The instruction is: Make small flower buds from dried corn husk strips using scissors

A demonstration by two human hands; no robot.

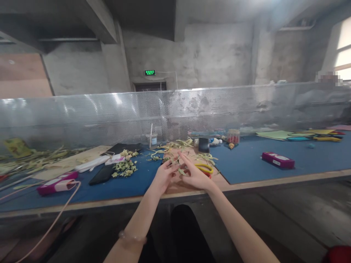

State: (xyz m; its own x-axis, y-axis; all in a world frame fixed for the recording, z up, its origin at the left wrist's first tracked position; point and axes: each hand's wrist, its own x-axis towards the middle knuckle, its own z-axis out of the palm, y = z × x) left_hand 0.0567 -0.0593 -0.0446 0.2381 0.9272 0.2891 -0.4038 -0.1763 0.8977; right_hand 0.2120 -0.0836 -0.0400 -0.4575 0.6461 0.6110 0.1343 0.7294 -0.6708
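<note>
Over a brown board [189, 187], my left hand [163, 177] and my right hand [195, 175] come together around a small pale green strip [181, 171], which looks like a piece of leaf or husk. The curled fingers of my left hand meet at its left side. My right thumb and fingers close on it from the right; some fingertips are hidden or blurred. Scissors with yellow handles [206, 168] lie just beyond my right hand. Loose pale green strips [179, 143] are strewn on the far part of the board.
Left on the blue table [138, 190] are small pale green curled pieces [125, 168], a black phone [102, 175] and a magenta box [57, 183] with a cable. Another magenta box [278, 160] lies right. A perforated metal screen [120, 117] borders the back; a person [323, 98] sits behind it.
</note>
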